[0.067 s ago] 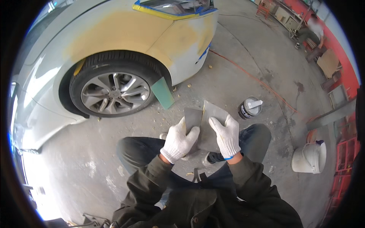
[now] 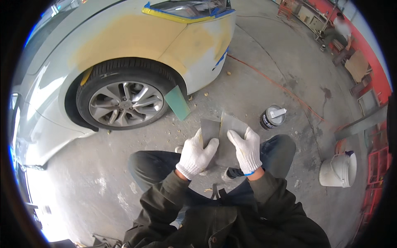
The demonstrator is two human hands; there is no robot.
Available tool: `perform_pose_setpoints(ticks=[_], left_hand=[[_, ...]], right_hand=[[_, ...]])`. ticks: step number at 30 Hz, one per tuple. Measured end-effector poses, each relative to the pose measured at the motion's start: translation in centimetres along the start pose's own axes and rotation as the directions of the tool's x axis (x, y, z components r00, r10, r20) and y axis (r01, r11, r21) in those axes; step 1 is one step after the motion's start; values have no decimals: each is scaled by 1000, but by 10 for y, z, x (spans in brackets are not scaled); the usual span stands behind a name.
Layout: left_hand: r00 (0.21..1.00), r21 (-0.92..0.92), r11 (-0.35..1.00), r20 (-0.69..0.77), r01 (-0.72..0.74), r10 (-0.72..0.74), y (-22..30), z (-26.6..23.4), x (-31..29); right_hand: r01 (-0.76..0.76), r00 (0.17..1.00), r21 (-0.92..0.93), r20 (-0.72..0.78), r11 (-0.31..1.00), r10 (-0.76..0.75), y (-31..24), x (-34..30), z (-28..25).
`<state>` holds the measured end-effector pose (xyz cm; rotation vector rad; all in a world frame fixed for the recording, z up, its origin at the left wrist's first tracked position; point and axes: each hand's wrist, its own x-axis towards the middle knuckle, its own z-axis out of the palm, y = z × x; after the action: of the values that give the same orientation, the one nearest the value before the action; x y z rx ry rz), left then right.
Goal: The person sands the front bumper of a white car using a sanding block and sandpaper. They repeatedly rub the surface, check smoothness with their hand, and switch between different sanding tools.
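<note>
White knit gloves cover both my hands, held close together above my lap. My left hand point(image 2: 195, 154) is closed on a small dark grey sheet point(image 2: 210, 129), its thumb lying across the front. My right hand point(image 2: 246, 151) grips a larger, lighter grey sheet point(image 2: 231, 124), thumb on the face and fingers partly hidden behind. The two thin, flat sheets meet or overlap along a narrow yellowish edge between my hands; their exact kind is unclear. Ahead to the left is a white car fender point(image 2: 120, 35) with yellowish filler patches, above a wheel point(image 2: 126, 103).
A green translucent panel point(image 2: 178, 103) leans by the tyre. An open dark can point(image 2: 273, 117) with a light-coloured tool across it stands right of my hands. Farther right are a white bucket point(image 2: 331, 171) and red racks point(image 2: 376, 165). An orange hose point(image 2: 273, 80) crosses the floor; a person point(image 2: 340, 31) sits far right.
The view has shifted slightly. The upper edge of the lighter sheet sits a little lower; both hands keep their hold.
</note>
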<state>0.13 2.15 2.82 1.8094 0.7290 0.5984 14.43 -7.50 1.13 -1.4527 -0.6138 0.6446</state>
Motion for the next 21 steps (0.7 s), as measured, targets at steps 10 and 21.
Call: perform_pose_setpoints(ticks=[10,21], left_hand=[[989,200,979,135,27,-55,-15,7,-10],[955,-28,993,279,116,-103,-46,2,-9]], right_hand=[[227,974,-158,66,961,-219,0,-13,4],[332,925,-391,312,858,-216,-35,20,-14]])
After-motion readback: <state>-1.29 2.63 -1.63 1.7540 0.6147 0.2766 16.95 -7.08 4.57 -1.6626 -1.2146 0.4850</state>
